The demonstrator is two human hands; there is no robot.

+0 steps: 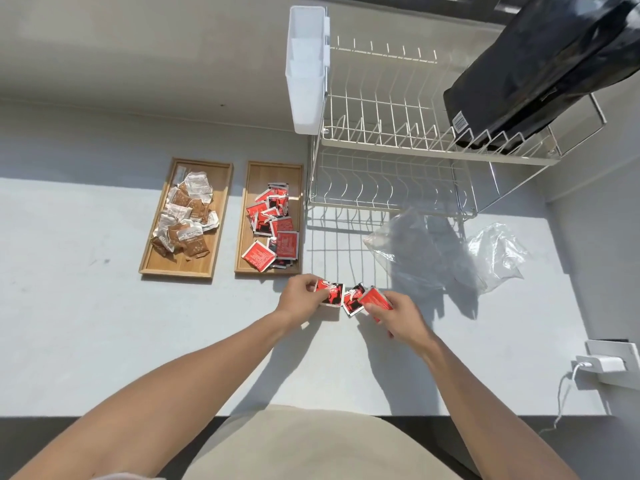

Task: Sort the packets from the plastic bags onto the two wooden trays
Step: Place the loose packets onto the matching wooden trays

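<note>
1. The left hand (300, 295) had its grip pinched shut on one red packet (330, 293), just above the desk (104, 323).
2. The right hand (398, 318) had its grip closed on a few more red packets (375, 299). One of them (353, 301) stuck out toward the left hand, close to the packet held there.
3. Both hands were just in front of the right tray (258, 171).
4. The right tray was made of wood and held a pile of red packets (275, 226). They had white writing on them, but it was too small to read.
5. The left tray (221, 188) was wood too, and sat just beside the right one. It held brown and white packets (185, 216). Their writing was also too small to read.
6. Two clear plastic bags lay on the desk to the right, one flat (412, 251) and one crumpled (498, 254). Both looked empty.
7. A white wire dish rack (391, 140) stood behind the bags. A white plastic cup holder (306, 71) hung on its left end.
8. A black bag (540, 74) leaned in the top of the rack. It had a small white barcode sticker (461, 121).
9. A white charger (602, 363) was plugged in at the right edge.
</note>
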